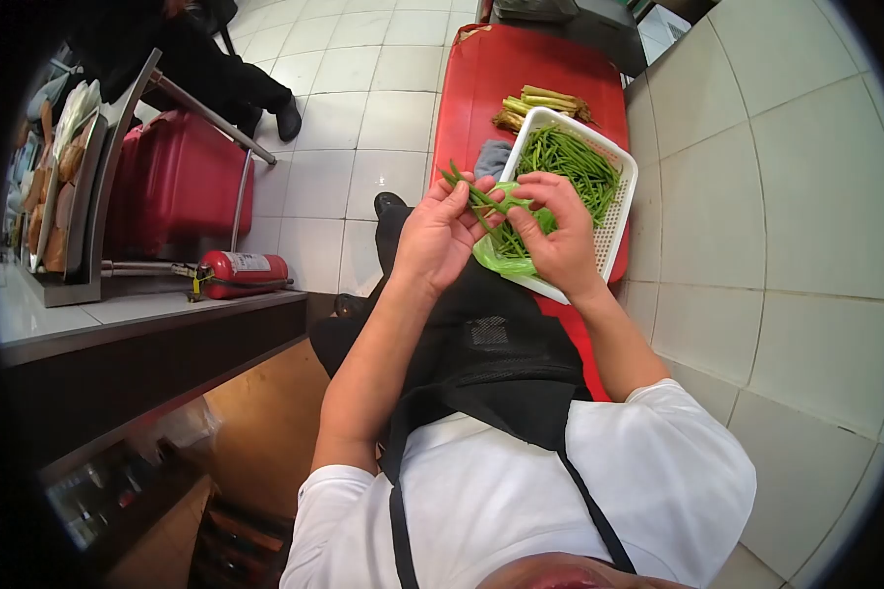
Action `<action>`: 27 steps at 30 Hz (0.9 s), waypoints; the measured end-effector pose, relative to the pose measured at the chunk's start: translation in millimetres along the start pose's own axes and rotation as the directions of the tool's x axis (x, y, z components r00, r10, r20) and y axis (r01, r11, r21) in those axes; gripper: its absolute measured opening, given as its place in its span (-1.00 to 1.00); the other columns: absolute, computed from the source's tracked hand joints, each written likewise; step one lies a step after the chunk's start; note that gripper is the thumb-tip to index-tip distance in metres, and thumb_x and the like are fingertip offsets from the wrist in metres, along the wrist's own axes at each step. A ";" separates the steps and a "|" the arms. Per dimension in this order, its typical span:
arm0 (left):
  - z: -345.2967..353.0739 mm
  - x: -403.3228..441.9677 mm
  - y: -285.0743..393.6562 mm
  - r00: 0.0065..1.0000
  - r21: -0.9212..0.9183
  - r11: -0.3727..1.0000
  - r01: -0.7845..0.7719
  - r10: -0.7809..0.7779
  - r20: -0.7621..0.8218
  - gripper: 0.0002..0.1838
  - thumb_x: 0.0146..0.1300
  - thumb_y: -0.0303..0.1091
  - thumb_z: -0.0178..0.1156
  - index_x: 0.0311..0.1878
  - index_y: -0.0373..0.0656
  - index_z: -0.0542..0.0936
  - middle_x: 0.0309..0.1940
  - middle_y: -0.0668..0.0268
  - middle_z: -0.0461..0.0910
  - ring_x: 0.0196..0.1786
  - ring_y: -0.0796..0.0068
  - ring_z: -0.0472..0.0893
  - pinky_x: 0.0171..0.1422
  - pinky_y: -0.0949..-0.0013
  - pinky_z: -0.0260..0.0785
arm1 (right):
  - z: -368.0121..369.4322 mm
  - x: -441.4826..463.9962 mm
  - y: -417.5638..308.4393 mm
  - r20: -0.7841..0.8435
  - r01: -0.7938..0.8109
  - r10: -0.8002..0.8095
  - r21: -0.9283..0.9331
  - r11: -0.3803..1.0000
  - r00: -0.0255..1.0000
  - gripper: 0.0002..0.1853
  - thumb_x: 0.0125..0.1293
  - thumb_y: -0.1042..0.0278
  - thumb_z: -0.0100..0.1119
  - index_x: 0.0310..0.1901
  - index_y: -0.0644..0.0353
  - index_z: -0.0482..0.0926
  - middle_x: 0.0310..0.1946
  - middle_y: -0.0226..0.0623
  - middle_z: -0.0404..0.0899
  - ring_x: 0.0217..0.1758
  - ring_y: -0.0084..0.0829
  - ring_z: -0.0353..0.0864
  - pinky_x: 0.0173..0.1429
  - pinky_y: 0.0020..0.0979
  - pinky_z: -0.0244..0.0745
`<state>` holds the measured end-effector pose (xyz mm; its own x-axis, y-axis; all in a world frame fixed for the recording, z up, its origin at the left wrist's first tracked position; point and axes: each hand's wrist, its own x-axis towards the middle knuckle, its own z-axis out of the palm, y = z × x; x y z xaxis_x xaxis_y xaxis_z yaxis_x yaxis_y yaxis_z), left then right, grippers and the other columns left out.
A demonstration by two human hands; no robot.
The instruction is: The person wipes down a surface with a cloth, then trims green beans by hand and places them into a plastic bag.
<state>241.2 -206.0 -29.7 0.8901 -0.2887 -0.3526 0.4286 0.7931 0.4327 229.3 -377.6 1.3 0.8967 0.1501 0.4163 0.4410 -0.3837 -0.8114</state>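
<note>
A few green beans (475,196) are pinched between the thumb and fingers of my left hand (444,228). Close beside it on the right, my right hand (558,234) has its thumb and fingers curved apart near the beans' other end; whether it holds a bean is hard to see. Below and between the hands, a light green plastic bag (501,257) lies against the near left part of a white perforated basket (627,188). Many green beans (572,165) fill that basket.
The basket rests on a red surface (501,74), with pale stalks (545,101) behind it and a grey cloth (493,157) at its left. A fire extinguisher (246,273) lies at left. Another person's dark-clothed legs (236,83) are at upper left. Tiled wall (707,226) stands right.
</note>
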 end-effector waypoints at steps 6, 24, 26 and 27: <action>9.9 -0.4 -6.4 0.998 -0.008 0.998 -0.061 0.060 -0.033 -0.86 0.51 -0.35 -0.03 0.03 -0.13 0.43 0.10 0.12 0.53 0.12 0.31 0.57 0.24 0.20 0.43 | 5.9 3.2 4.5 0.027 0.081 -0.077 -0.146 0.986 0.997 -0.75 0.12 0.45 0.41 -0.13 0.17 0.68 -0.05 -0.16 0.54 -0.10 -0.27 0.57 -0.04 -0.32 0.54; 11.2 -14.2 -19.6 0.950 0.126 0.947 -0.295 0.305 -0.072 -0.83 0.51 -0.37 -0.02 0.05 -0.22 0.35 0.10 0.08 0.50 0.07 0.36 0.57 0.21 0.28 0.43 | 41.4 -6.4 6.9 -0.049 0.073 -0.080 -0.133 0.988 0.996 -0.86 0.08 0.48 0.35 -0.29 0.24 0.64 -0.03 -0.14 0.53 -0.06 -0.16 0.56 0.03 -0.22 0.48; 3.6 -15.3 -26.2 0.951 0.133 0.947 -0.292 0.303 -0.068 -0.83 0.52 -0.37 -0.04 0.06 -0.21 0.35 0.14 0.05 0.50 0.12 0.32 0.56 0.24 0.25 0.44 | 40.2 -7.7 3.4 -0.017 -0.008 0.008 -0.015 1.000 1.000 -0.89 0.10 0.49 0.32 -0.32 0.25 0.60 -0.04 -0.12 0.52 -0.04 -0.14 0.55 0.05 -0.23 0.47; -3.0 -15.1 -28.1 0.950 0.138 0.946 -0.294 0.305 -0.067 -0.84 0.52 -0.37 -0.05 0.06 -0.20 0.34 0.16 0.03 0.49 0.14 0.30 0.55 0.26 0.24 0.45 | 38.8 -10.0 6.0 0.011 -0.021 0.021 -0.010 1.000 1.000 -0.90 0.12 0.49 0.31 -0.34 0.25 0.59 -0.05 -0.12 0.52 -0.03 -0.13 0.54 0.06 -0.23 0.47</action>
<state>215.3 -222.3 -39.0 0.9660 0.0033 -0.2585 0.1653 0.7611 0.6272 224.4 -346.0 -23.6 0.9061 0.1519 0.3948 0.4218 -0.3954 -0.8159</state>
